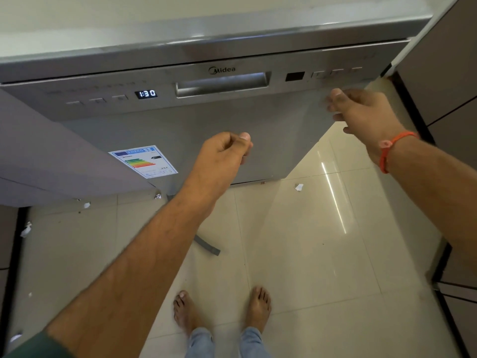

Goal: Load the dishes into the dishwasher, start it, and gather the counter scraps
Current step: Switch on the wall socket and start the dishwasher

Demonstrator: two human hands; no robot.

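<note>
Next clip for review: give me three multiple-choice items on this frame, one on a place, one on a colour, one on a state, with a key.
1. Where is the energy label on the dishwasher?
A. lower left of the door front
B. above the handle
C. on the top edge

2. What colour is the band on the right wrist?
A. blue
B. orange
C. black

3. What state is the dishwasher door in?
A. fully lowered
B. removed
C. closed, display lit

Key: 1 A, the label sits low on the door, left of the left hand. 2 B, an orange band circles the wrist behind the right hand. 3 C, the door stands upright under the counter and the display reads 1:30; both hands are empty.
</note>
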